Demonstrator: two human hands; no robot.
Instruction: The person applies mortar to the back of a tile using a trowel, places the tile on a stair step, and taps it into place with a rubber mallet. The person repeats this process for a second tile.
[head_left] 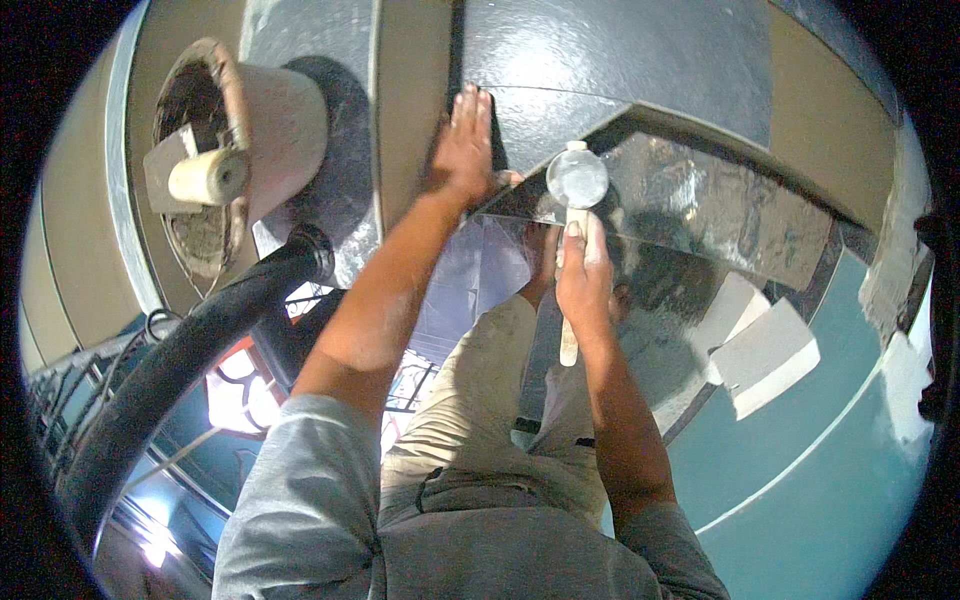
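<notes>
My left hand (465,150) lies flat with its fingers stretched out, pressed along the edge between a beige tile strip (418,90) and a glossy dark grey tile (620,65) of the stairs. My right hand (583,270) is wrapped round the light handle of a mallet (577,178). Its round whitish head is seen end-on, just beyond my fingers and beside the dark tile's near edge. The handle's lower end sticks out below my hand. Whether the mallet's head touches the tile, I cannot tell.
At the left a cement-crusted bucket (285,130) lies in view with a pale-handled tool (207,178) at its mouth. A thick black handrail (180,350) runs below it. Rough, cement-smeared step (720,200) shows right, near pale flat pieces (765,355) and a teal wall (800,480).
</notes>
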